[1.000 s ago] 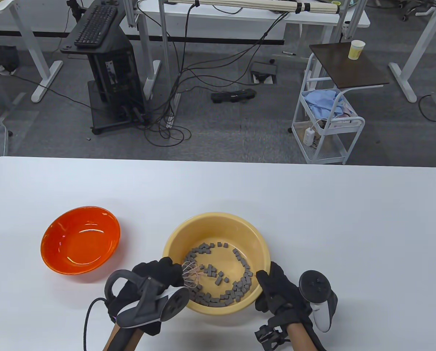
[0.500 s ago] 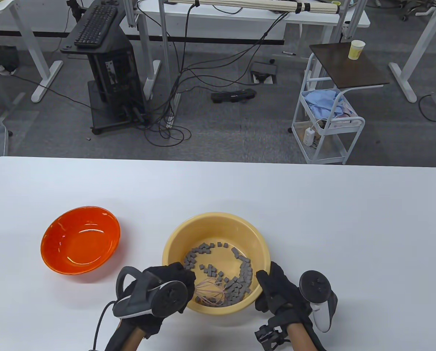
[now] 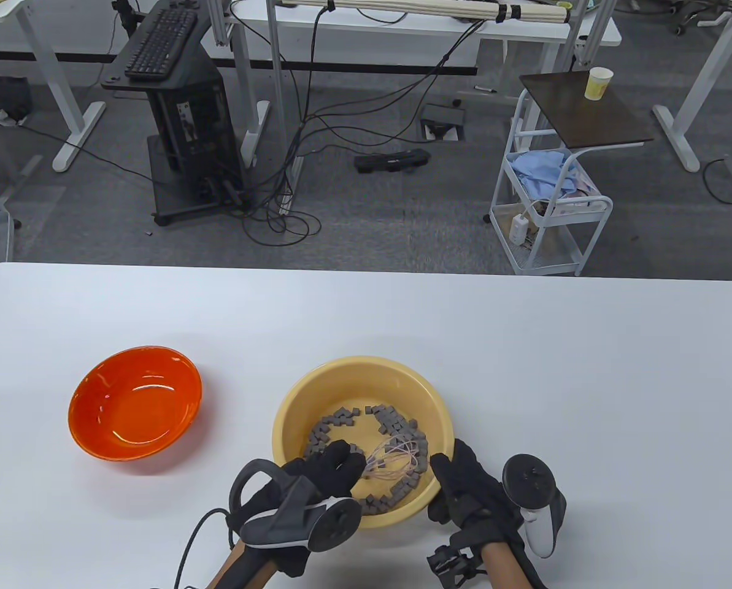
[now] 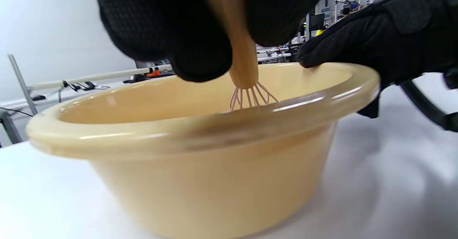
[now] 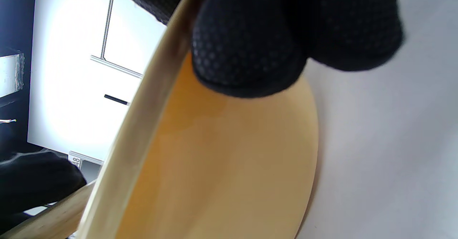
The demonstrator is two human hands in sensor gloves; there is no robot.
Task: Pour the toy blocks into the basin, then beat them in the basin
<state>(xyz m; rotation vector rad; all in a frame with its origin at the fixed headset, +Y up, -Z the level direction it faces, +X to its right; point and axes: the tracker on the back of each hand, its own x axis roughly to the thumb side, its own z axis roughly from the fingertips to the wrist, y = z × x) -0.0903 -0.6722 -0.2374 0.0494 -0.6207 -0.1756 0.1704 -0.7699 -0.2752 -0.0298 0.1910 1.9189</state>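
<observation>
Now left grip (image 3: 326, 469) clasps whisk (image 3: 393, 460) amid blocks (image 3: 402, 429); right grip (image 3: 464, 485) clamps basin (image 3: 292, 405) rim

No legible text, label or brand in any view. Possible digits on a small tag, lower left of the right wrist view, too blurred to read.

The left hand (image 3: 323, 475) hides part of the whisk (image 3: 393, 463) handle.

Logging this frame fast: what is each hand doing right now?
Left hand: closed, holding the whisk by its wooden handle, in the basin.
Right hand: closed, gripping the basin's rim.
</observation>
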